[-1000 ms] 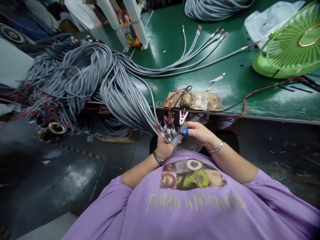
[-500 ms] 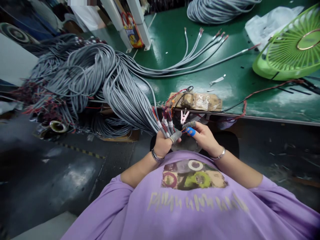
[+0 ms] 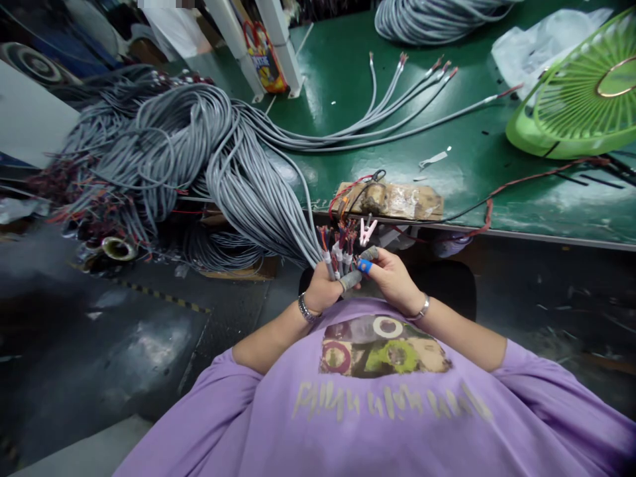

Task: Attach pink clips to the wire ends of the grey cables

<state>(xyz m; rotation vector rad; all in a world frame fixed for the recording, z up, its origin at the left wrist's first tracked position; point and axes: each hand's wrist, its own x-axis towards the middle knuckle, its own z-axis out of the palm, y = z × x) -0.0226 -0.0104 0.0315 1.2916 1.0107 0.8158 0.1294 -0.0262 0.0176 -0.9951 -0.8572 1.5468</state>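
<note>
Pointing toward bench [image 3: 328, 73], cable ends [image 3: 340, 253]

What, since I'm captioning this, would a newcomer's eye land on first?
Probably the heap of grey cables spilling over the green workbench's front edge at left. The lime-green fan stands out at far right. In the centre, the left hand grips a bunch of cable ends, with the right hand, blue wrap on one digit, beside it.

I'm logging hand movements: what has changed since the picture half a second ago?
The right hand has moved left, closer to the left hand; any change in its grip is unclear. The left hand still grips the gray cables; the pink clothespin and green fan stayed put.
</note>
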